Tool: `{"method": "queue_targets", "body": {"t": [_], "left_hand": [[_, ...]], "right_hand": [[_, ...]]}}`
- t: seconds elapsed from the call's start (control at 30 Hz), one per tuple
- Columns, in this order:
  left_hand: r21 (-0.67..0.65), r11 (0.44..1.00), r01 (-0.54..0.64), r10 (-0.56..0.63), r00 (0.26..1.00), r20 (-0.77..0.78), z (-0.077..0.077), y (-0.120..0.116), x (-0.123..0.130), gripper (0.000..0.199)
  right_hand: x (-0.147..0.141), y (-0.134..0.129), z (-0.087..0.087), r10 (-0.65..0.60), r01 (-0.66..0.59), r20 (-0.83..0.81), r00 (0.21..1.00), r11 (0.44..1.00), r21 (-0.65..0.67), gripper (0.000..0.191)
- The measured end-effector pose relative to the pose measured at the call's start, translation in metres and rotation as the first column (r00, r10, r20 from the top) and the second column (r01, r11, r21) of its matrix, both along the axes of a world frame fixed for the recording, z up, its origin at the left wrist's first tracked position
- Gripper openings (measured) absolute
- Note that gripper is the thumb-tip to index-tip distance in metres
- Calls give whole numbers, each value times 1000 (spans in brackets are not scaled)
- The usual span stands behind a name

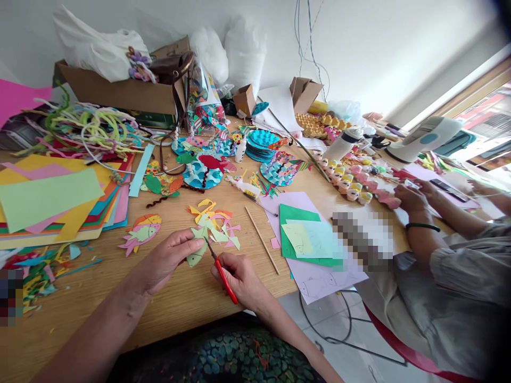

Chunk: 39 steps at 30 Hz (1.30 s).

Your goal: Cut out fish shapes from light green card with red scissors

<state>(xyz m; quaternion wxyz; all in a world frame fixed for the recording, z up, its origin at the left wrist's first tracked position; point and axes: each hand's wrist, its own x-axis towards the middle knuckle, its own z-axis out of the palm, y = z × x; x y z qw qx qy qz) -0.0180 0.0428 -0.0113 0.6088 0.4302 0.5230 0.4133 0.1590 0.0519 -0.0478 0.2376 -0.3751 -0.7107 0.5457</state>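
Observation:
Between its thumb and fingers, my left hand pinches a pale green paper fish above the wooden table. My right hand is wrapped round the handles of red scissors, whose dark blades touch the green paper. Just behind the paper lies a pile of yellow, orange, pink and pale green scraps. Left of my left hand is a stack of cut paper fish, with a pale green one on top. A thin wooden stick rests to the right of the scraps.
Coloured sheets are stacked at the left, with scraps in front. Green and lilac sheets with drawn fish lie at right. Glue bottles and decorated blue discs stand behind. Another person's hands work at the far right.

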Motion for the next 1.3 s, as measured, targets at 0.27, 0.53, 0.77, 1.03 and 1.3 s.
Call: {"method": "queue_targets", "body": {"t": [0.27,0.53,0.77,1.03,1.3], "left_hand": [[-14,1000,12,-12,1000,17,-1,0,-1,27],[-53,998,29,-27,999,34,-4,-1,-7,26],[-69,997,25,-21,998,60,-2,-2,-5,27],[-85,996,30,-24,997,72,-8,-3,-7,23],[-116,990,83,-78,996,47,-12,-2,-19,23]], "right_hand": [[0,-1,1,2,-1,-10,1000,1000,19,32],[0,-3,2,7,-7,16,1000,1000,14,33],[-2,-3,1,3,-4,27,1000,1000,14,32],[0,-2,3,21,-22,35,999,999,39,32],[1,-1,5,51,-53,35,998,997,52,32]]}}
